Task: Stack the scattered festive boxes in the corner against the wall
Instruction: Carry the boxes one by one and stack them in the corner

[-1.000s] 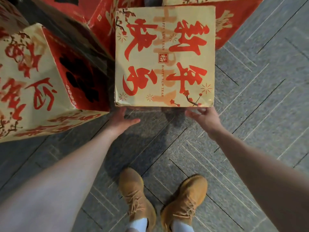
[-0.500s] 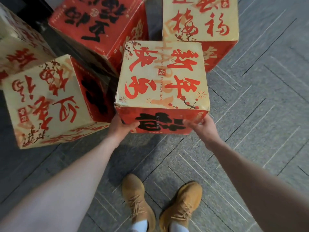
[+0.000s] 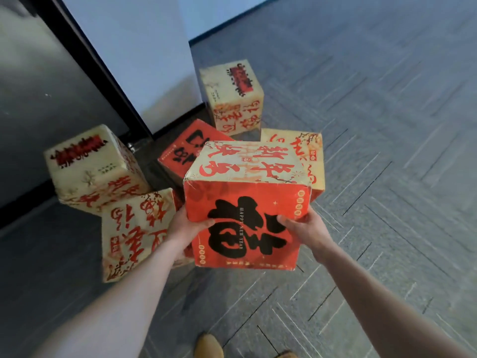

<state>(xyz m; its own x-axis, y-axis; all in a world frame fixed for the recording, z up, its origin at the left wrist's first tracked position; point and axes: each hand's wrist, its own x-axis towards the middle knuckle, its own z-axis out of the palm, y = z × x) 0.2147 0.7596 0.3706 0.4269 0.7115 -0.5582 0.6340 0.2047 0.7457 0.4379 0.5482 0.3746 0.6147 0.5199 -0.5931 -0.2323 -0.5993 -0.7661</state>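
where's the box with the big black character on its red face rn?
Centre of the head view, the red-faced box is held off the floor between the left hand and right hand, in front of the other boxes near the wall corner.

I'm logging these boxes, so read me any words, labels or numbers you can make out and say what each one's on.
"HAPPY NEW YEAR": small white letters running down the red front of the held box.
Large brush characters on that box and the other boxes: decorative, not quoted here.
Small print on the far box: too blurred.
No numbers readable.
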